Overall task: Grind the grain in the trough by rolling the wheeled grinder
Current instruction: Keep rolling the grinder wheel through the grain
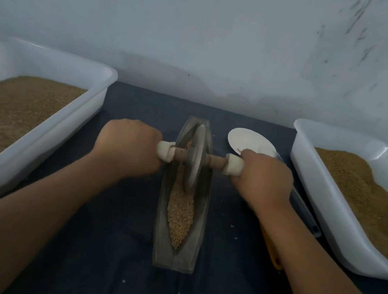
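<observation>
Illumination is dim and flat with a cool blue-grey cast; no distinct light source is identifiable, and shadows are weak and diffuse, gathering just below the left hand (130, 147) and the right hand (263, 178) gripping the axle. No glare is present, and even the white tubs (98, 93) to either side of the grip read grey. Definition is soft throughout, slight smear affects both hands, and wide-angle distortion bows the tub rims and stretches the forearms toward the lower corners.

Grey wheeled grinder (195, 157) upright in boat-shaped trough (174, 254) w/ tan grain (180, 211).
</observation>
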The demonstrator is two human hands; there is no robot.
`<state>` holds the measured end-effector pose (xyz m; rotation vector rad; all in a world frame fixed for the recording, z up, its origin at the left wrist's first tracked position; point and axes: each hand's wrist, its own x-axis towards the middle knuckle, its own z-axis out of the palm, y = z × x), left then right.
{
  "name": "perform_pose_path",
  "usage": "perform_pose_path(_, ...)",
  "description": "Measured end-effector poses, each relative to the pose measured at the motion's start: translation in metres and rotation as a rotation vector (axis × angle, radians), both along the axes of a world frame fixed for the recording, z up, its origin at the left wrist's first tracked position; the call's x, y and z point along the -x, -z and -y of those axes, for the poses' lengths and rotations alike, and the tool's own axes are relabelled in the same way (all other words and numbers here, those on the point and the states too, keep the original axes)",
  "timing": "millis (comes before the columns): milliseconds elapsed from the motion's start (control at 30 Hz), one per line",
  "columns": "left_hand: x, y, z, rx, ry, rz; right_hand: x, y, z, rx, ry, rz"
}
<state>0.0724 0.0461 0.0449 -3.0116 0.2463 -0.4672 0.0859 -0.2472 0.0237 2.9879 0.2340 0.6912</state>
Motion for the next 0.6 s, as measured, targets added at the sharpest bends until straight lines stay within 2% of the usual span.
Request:
perform_pose_path(200,0.003,-0.010,0.006,-0.077,0.005,-0.005,0.013,0.000,0.001,-0.077,0.023,-0.130)
perform_pose_path(433,0.047,0.015,-0.019,-0.073,0.149,0.117,0.074,-0.002,0.017,-0.051,-0.160,-0.056)
perform_pose_path(533,0.028,0.016,-0.014,-0.044,0.087,0.090,0.051,-0.006,0.006,-0.006,-0.080,0.007)
perform_pose_path(600,0.006,0.010,-0.008,-0.008,0.027,0.048,0.022,-0.010,-0.003,-0.001,0.001,-0.020)
